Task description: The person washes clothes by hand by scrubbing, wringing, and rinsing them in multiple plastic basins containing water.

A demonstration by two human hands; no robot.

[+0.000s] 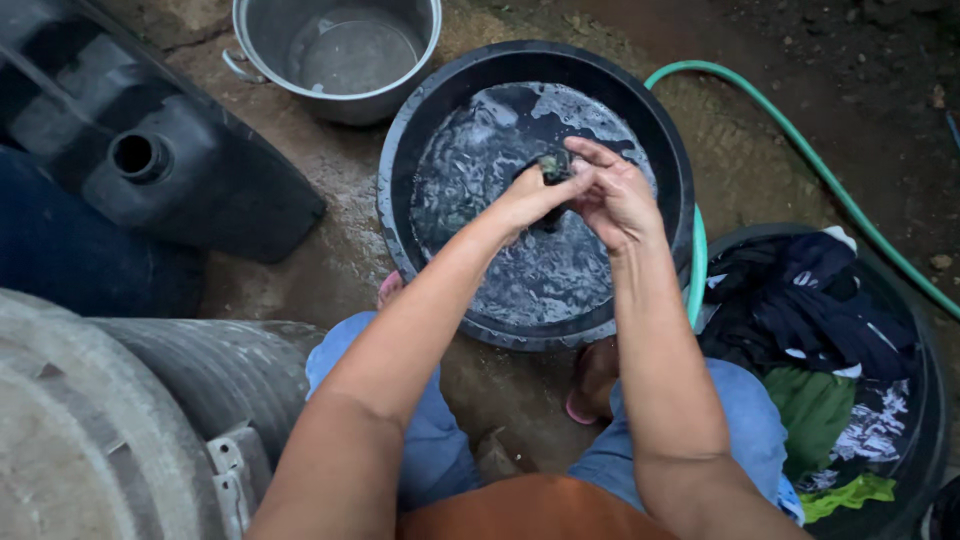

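My left hand (530, 195) and my right hand (615, 195) meet over a round black basin (400, 140) of dark soapy water. Both grip a small dark wet piece of cloth (553, 165), bunched between the fingers just above the water. The rest of the cloth hangs down behind my hands and is mostly hidden. I am seated with my knees in blue jeans on either side of the basin.
A metal pot (340, 50) holding a little water stands behind the basin. A green hose (820, 170) curves along the right. A black tub (925, 400) of mixed clothes sits at the right. A black jerrycan (150, 160) and concrete ring (100, 430) lie left.
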